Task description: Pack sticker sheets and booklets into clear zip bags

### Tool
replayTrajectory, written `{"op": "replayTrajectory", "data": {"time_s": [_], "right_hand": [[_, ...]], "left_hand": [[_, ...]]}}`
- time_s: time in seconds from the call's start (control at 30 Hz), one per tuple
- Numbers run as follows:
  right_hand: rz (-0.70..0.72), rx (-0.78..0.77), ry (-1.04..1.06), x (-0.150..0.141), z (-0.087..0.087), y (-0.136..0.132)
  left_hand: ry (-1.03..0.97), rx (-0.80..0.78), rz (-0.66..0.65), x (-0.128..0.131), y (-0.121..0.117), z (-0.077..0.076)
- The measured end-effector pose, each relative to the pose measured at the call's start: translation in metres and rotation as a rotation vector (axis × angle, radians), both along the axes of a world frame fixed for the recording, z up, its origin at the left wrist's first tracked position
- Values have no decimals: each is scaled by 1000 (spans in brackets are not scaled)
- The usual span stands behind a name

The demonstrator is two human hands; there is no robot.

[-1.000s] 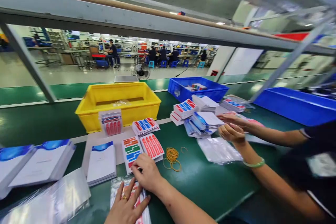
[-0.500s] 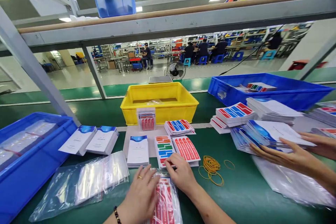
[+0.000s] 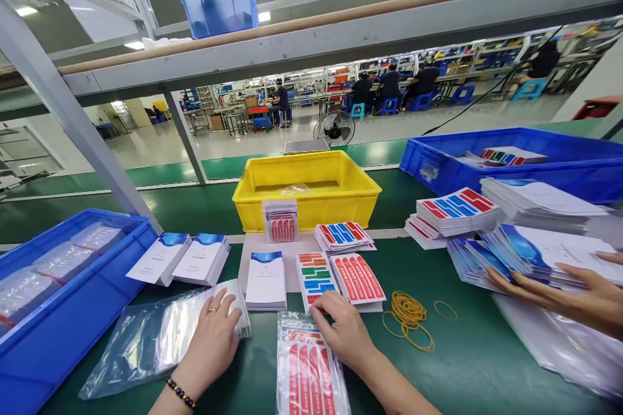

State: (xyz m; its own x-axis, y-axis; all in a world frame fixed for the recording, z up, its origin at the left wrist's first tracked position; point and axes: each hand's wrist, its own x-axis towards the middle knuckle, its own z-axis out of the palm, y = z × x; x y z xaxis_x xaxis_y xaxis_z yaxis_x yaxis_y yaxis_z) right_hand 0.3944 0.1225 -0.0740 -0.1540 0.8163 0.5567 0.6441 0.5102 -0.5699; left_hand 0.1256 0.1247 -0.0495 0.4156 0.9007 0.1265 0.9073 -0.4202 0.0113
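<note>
My left hand [image 3: 211, 337] lies with fingers stretched over a stack of clear plastic bags [image 3: 178, 334] on the green bench. Loosely bent, my right hand [image 3: 343, 324] rests at the upper right corner of a filled clear bag [image 3: 311, 369] of red-striped sticker sheets; its thumb and forefinger are apart. Just beyond its fingertips are a stack of multicoloured sticker sheets [image 3: 316, 279] and a stack of red sticker sheets [image 3: 357, 279]. White booklets with blue tops [image 3: 265, 282] stand to the left of these. Behind, blue-and-red sticker sheets [image 3: 343, 235] lie in a pile.
A yellow bin [image 3: 306, 214] stands at the back, a packed bag [image 3: 281, 220] leaning on its front. Blue bins flank the bench, left [image 3: 97, 298] and right [image 3: 516, 175]. Rubber bands [image 3: 409, 314] lie right of my hand. A co-worker's hands [image 3: 559, 288] hold booklets at far right.
My left hand has moved left from the filled bag onto the stack of clear bags. My right hand stays near the filled bag's top. The view has shifted slightly.
</note>
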Motion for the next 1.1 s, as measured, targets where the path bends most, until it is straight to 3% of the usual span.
{"op": "replayTrajectory", "data": {"time_s": [0.1,0.2,0.33,0.4,0.47,0.53,0.6,0.73,0.93,1.1], "right_hand": [[37,-64,37,-1,2,-1],[155,-211,106,-4,4,-4],[363,-688,396,-11,-2,-5],[380,-933,569,-13,-7,-3],[332,-1002,645,-12,-10,-1],[247,-910,599,-8,-10,1],[147,-762,443,-4,-10,2],[34,-486,53,-2,-12,-1],[124,-47,-194,-6,-10,-7],[179,126,-255,-6,-3,-11]], "left_hand": [[-34,170,7,15,1,-5],[-153,296,-19,37,0,0],[-215,329,-143,77,-7,10],[-229,328,-228,97,-13,10],[-251,305,-333,112,-18,7],[-319,209,-408,121,-20,3],[-447,12,-417,124,-19,-1],[-698,-388,-250,119,-5,-8],[-1222,-866,84,108,15,-15],[-1307,-997,108,104,11,-9]]}}
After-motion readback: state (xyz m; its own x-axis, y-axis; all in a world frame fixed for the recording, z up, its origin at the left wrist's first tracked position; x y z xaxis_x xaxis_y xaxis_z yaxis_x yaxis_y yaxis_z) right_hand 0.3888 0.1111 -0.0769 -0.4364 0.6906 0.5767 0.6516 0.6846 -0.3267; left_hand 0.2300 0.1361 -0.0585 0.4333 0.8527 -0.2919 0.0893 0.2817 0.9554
